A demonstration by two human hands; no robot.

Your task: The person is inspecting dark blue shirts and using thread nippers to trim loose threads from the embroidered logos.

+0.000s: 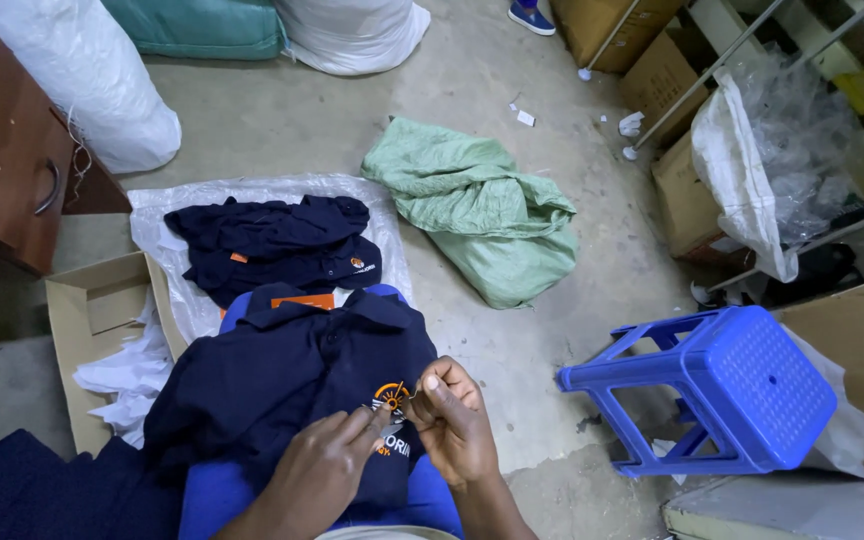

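Dark navy polo shirt [282, 385], spread over a blue surface on the lap, collar away, orange embroidered badge [392, 397] on the chest facing up. Right at that badge: right hand [452, 425], fingers curled, thumb and forefinger pressed together on something tiny at the stitching — a loose thread or a small tool, too small to tell. Left hand [327, 470] laid flat on the cloth just beside the badge, fingers stretched out and close together, tips touching the embroidery and pinning the fabric down.

Judged from this: fine trimming or picking at the emblem. Best done with the cloth kept taut under the flat hand, the pinch kept low and close to the stitches, pulling gently along the thread rather than up, so as not to pucker the embroidery.

Farther out: a pile of similar navy shirts [272, 245] on a clear plastic sheet [157, 215] on the concrete floor, an open cardboard box [92, 320] with white paper to the left, a crumpled green sack [482, 210] beyond, a tipped blue plastic stool [722, 385] to the right.
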